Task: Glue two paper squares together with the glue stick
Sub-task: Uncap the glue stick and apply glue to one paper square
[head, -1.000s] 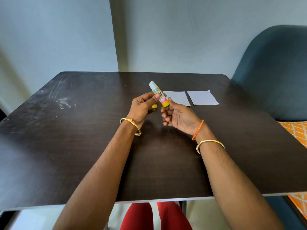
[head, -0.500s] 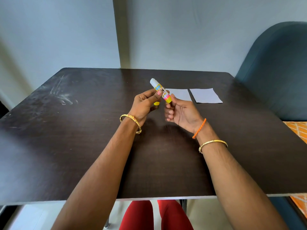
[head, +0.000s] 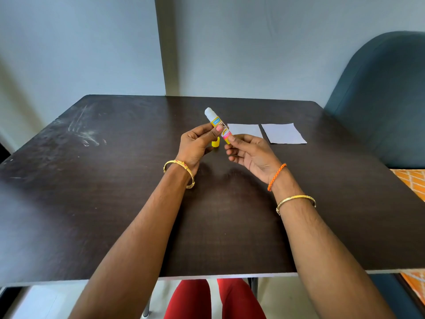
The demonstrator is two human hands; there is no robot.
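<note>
1. Count: one glue stick [head: 218, 125], one yellow cap [head: 215, 142], two white paper squares [head: 245, 130] and [head: 283, 133]. On my wrists, two gold bangles [head: 181, 169] and [head: 295, 200], plus one orange thread band [head: 276, 176].
2. My left hand [head: 197, 143] pinches the stick's middle, thumb across the label and fingers curled behind it. The cap peeks out under that hand; I think it is tucked in my lower fingers, though it may be lying on the table.
3. My right hand [head: 250, 151] has thumb and forefinger closed on the stick's yellow base, the other fingers loosely bent, palm facing up.
4. The stick is up off the table between both hands, tilted, its white tip pointing up and away to the left.
5. Both squares lie flat, side by side with a narrow gap, just beyond my right hand; the nearer one is partly hidden by my fingers.
6. The table [head: 115, 203] is dark wood-grain with pale scuffs at far left. Behind it, a grey-blue wall [head: 253, 47]; a teal chair [head: 386, 100] at right.
</note>
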